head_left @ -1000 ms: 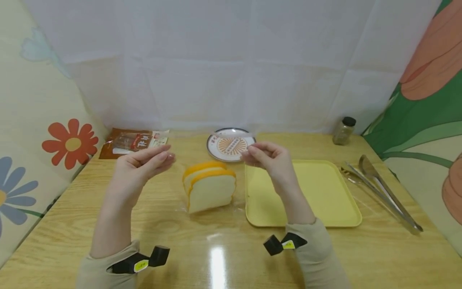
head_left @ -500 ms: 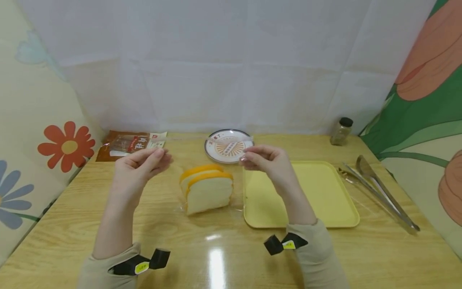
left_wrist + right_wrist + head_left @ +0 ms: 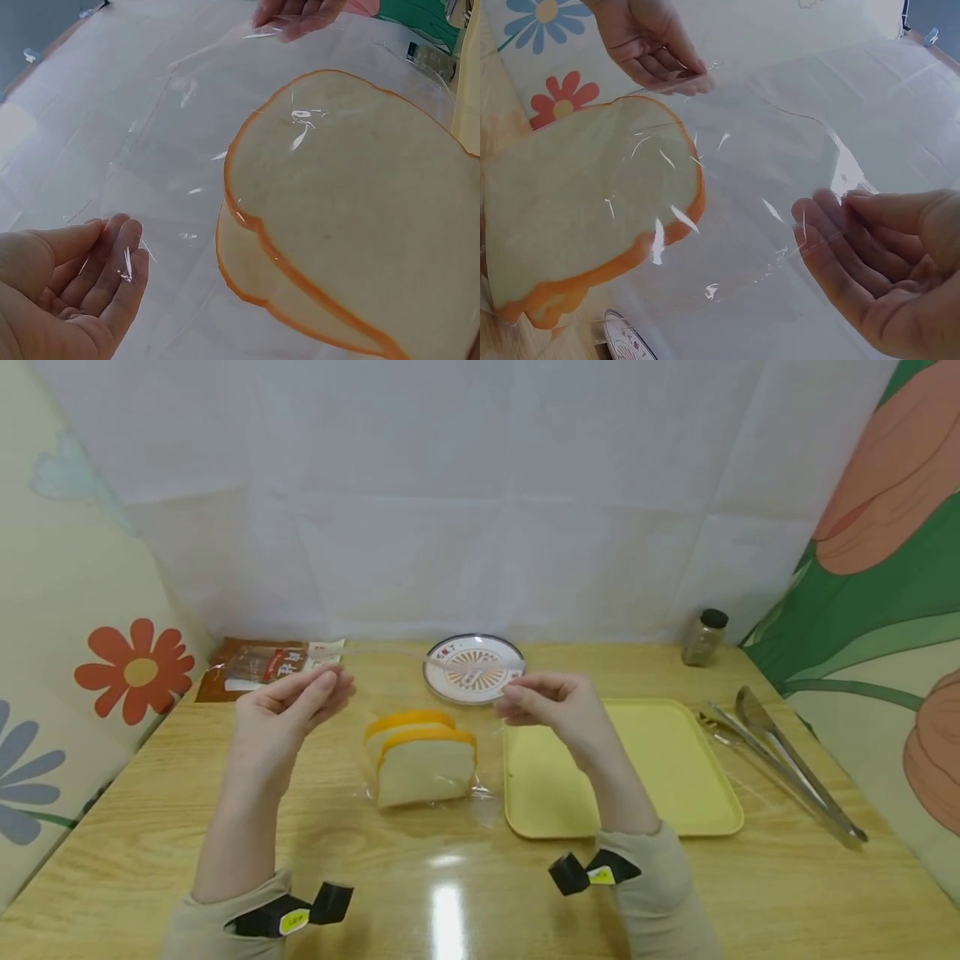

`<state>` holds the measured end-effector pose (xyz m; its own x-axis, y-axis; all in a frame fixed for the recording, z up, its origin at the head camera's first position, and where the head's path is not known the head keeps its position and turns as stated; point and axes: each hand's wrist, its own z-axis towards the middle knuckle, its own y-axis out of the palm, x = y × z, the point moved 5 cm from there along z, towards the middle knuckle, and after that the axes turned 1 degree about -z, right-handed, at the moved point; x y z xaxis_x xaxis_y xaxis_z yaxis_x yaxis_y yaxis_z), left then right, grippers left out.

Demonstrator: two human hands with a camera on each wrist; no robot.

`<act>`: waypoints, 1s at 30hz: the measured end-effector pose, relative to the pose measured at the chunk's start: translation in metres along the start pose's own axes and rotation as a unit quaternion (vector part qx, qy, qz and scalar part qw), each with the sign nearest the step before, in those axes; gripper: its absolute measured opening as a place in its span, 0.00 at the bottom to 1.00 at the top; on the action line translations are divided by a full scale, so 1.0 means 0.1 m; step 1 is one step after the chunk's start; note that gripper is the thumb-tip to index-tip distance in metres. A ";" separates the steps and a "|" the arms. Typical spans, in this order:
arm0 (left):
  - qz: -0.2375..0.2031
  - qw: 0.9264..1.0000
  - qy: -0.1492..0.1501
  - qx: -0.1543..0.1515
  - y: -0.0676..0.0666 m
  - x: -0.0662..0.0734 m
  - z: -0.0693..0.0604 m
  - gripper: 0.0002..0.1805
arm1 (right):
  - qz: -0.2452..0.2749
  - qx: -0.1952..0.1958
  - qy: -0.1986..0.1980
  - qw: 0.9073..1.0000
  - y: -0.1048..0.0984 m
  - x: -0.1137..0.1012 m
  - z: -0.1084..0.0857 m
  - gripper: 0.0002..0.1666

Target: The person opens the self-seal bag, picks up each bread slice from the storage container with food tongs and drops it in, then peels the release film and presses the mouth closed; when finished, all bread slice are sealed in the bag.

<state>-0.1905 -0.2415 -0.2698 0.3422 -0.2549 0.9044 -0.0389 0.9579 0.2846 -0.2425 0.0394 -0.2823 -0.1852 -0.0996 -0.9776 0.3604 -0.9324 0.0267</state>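
Two slices of white bread with orange crust (image 3: 427,768) stand upright, one behind the other, inside a clear plastic bag (image 3: 742,165). My left hand (image 3: 277,718) pinches one side of the bag's upper edge between thumb and fingers. On the opposite side, my right hand (image 3: 558,714) pinches that edge the same way. The film stretches between both hands above the bread, and it is hard to make out in the head view. In the left wrist view the front slice (image 3: 352,187) shows through the shiny film.
A yellow tray (image 3: 675,777) lies right of the bread, partly under my right forearm. Metal tongs (image 3: 795,760) and a fork (image 3: 720,729) lie beyond it. At the back are a patterned plate (image 3: 474,668), a brown packet (image 3: 258,668) and a black-capped jar (image 3: 705,637).
The head view has shifted slightly. The bread has moved a little left relative to the tray, and both hands keep their pinch on the bag's edge.
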 end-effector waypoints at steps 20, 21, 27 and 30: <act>-0.007 1.000 -0.009 -0.020 0.01 0.01 0.00 0.09 | 0.000 0.022 0.000 1.000 -0.05 -0.02 0.01 0.16; -0.006 1.000 -0.010 -0.024 0.00 0.02 0.00 0.09 | -0.001 0.023 0.000 1.000 -0.05 -0.02 0.01 0.16; -0.011 0.999 -0.012 -0.039 0.00 0.02 0.00 0.10 | -0.006 0.033 0.007 0.999 -0.07 -0.03 -0.01 0.17; -0.018 0.999 -0.013 -0.037 0.00 0.02 -0.01 0.10 | 0.000 0.030 0.011 0.999 -0.06 -0.02 -0.01 0.17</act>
<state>-0.1893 -0.2418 -0.2686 0.3173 -0.2912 0.9025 0.0419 0.9550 0.2935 -0.2434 0.0457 -0.2804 -0.1654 -0.0920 -0.9819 0.3039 -0.9519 0.0380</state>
